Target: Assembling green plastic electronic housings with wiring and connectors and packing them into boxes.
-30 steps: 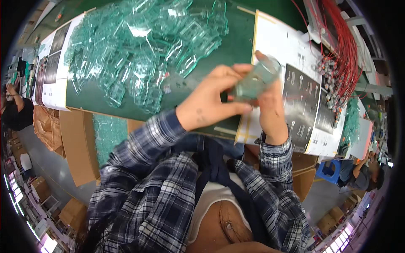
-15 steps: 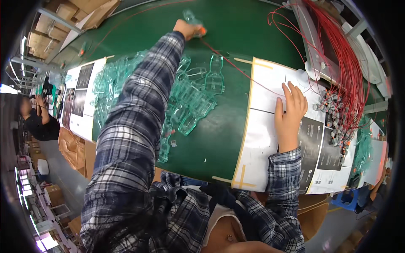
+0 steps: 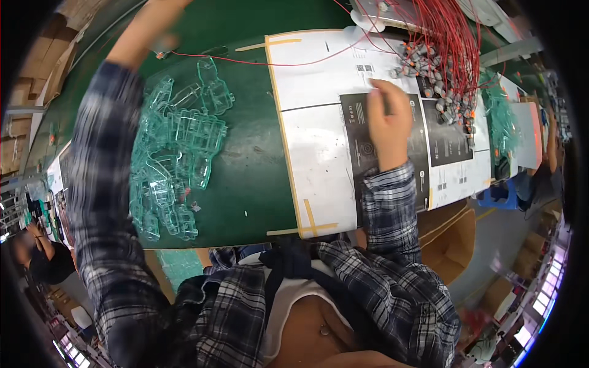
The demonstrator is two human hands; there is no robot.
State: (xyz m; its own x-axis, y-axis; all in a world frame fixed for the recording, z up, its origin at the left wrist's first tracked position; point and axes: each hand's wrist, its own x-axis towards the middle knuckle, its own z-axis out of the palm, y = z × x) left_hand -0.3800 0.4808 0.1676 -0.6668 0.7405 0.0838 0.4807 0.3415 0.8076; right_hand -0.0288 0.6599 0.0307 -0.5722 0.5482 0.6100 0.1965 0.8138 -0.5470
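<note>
My left hand (image 3: 158,21) is at the far left, blurred and cut by the upper edge, so its fingers do not show. Just below it, a small grey piece with an orange end (image 3: 161,55) lies blurred on the green surface, a red wire (image 3: 245,62) running from it toward the right. Over a black printed panel of the white sheets, my right hand (image 3: 392,119) has thumb and bent forefinger apart, nothing visible between them. Right of it sit several grey, orange-tipped parts (image 3: 438,83) on red wires. Clear green plastic shells (image 3: 199,132) are piled below my left hand.
A thick bundle of red wires (image 3: 457,37) hangs over a metal tray at the back right. White printed sheets (image 3: 313,147) are edged with yellow tape. More green shells (image 3: 503,116) lie far right. A co-worker (image 3: 52,260) sits at the left; a brown carton (image 3: 451,239) stands below the table.
The view has swung, so the table's contents appear farther left. My left hand no longer holds the clear shell seen earlier. My right hand has come off its flat pose, with fingers bent.
</note>
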